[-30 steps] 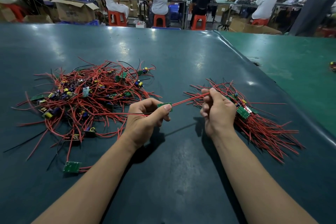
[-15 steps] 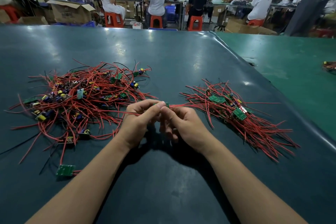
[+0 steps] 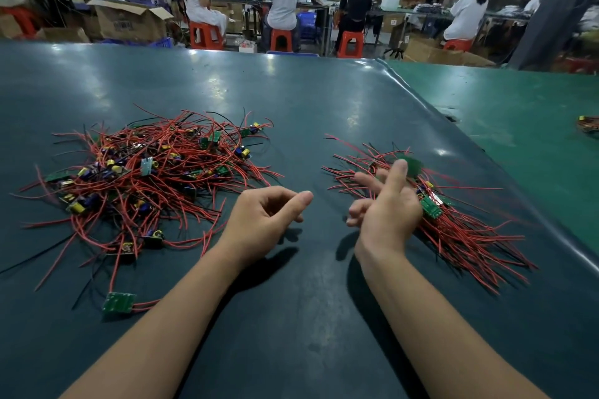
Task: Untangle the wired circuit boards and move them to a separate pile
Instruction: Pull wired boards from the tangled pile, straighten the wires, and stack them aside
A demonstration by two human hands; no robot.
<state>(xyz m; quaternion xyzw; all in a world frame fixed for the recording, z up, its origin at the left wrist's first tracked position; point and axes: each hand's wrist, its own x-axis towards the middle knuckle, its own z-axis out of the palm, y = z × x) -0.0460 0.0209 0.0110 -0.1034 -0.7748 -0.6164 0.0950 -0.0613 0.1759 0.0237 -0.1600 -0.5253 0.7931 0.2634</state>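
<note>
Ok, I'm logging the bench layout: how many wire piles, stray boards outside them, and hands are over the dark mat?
Piles: 2, tangled pile, sorted pile
Stray board: 1
Hands: 2, left hand, right hand
Total: 5

Left hand (image 3: 265, 214): fingers loosely curled, thumb extended, holding nothing. Right hand (image 3: 387, 204): fingers spread, relaxed, blurred, empty. Both forearms bare, extended forward.

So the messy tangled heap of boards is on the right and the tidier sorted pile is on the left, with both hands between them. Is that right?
Not quite: the sides are swapped. In the head view the tangled heap lies on the left and the tidier sorted pile on the right. The left hand is between them; the right hand is at the sorted pile's edge.
</note>
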